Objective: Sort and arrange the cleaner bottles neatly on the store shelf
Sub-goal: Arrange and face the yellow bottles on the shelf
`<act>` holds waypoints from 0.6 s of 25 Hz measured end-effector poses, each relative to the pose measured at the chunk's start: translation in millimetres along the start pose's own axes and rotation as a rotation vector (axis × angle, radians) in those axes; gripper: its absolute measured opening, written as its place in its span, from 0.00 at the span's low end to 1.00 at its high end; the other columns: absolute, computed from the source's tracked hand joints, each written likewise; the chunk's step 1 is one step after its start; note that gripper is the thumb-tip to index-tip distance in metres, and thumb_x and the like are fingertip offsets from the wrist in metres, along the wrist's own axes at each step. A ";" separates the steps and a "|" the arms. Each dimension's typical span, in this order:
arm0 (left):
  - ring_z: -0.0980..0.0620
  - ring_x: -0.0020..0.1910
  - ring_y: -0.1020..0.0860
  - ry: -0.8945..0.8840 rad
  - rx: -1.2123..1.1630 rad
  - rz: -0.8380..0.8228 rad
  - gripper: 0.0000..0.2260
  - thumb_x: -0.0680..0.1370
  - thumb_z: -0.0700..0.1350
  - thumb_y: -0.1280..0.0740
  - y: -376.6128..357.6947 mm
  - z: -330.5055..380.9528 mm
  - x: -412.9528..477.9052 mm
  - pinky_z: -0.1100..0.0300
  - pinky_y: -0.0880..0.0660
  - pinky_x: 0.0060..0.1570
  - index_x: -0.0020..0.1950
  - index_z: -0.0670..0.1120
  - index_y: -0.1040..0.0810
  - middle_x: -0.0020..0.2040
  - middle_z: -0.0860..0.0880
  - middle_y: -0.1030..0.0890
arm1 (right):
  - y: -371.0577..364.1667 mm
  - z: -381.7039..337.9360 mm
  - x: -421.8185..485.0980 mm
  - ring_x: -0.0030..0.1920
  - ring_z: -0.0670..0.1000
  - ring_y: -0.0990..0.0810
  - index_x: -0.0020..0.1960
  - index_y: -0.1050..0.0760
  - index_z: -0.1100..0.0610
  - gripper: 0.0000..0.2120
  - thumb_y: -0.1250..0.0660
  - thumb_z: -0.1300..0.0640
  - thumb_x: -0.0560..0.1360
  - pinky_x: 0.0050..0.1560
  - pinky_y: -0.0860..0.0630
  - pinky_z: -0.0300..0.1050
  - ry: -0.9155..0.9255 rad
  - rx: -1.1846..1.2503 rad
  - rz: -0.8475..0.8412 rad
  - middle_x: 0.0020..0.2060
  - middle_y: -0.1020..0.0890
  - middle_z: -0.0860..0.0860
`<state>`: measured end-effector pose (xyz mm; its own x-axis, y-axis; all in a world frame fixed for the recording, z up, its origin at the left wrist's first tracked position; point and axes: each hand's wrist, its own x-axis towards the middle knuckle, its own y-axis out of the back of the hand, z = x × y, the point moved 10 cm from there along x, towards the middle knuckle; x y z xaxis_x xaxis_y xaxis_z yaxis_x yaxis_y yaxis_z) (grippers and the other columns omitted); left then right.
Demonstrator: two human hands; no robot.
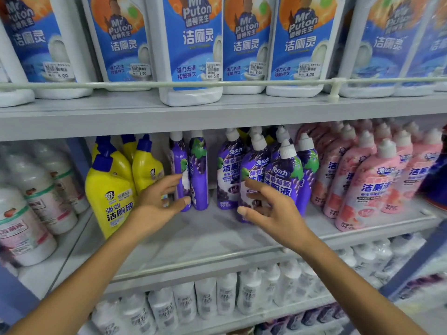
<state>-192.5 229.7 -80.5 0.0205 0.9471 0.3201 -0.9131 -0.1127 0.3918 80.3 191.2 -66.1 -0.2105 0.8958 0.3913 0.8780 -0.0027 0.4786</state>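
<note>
1. Grey shelves (217, 112) rise in tiers, and the middle shelf (208, 233) shows bare board under both hands
2. Top tier: white bottles (191, 56) with blue "Mr Puton" labels and 5.00 price stickers
3. Middle shelf, left to right: yellow bottles (111, 189), purple bottles (283, 175), pink bottles (370, 187)
4. Left hand (157, 201), fingers spread and loose, is at the leftmost purple bottle (179, 163), grasping nothing
5. Right hand (273, 209), likewise spread and loose, hovers before the front purple bottle (254, 170)
</note>
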 end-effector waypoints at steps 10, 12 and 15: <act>0.58 0.64 0.23 -0.078 0.066 -0.203 0.33 0.71 0.45 0.21 -89.9 76.5 25.0 0.58 0.25 0.63 0.73 0.54 0.29 0.64 0.55 0.22 | 161.9 43.5 -37.3 0.54 0.44 0.16 0.71 0.25 0.54 0.31 0.23 0.49 0.71 0.52 0.17 0.42 -0.024 -0.103 0.277 0.60 0.17 0.50; 0.55 0.61 0.22 -0.044 0.034 -0.161 0.33 0.71 0.44 0.21 -102.8 81.7 38.0 0.55 0.23 0.60 0.74 0.51 0.29 0.62 0.52 0.21 | 169.5 46.0 -23.5 0.56 0.43 0.16 0.72 0.27 0.54 0.34 0.23 0.42 0.71 0.56 0.19 0.41 -0.002 -0.185 0.279 0.63 0.18 0.49; 0.52 0.51 0.18 -0.011 -0.035 -0.117 0.30 0.72 0.40 0.21 -129.4 85.8 51.8 0.51 0.19 0.55 0.72 0.46 0.28 0.54 0.51 0.18 | 157.8 51.1 4.0 0.58 0.38 0.18 0.74 0.29 0.56 0.35 0.22 0.46 0.72 0.61 0.21 0.38 -0.008 -0.135 0.202 0.61 0.17 0.45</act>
<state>-38.4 267.5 -40.6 0.1317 0.9497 0.2840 -0.9180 0.0088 0.3965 240.0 217.0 -29.2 -0.0324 0.8748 0.4834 0.8366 -0.2409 0.4920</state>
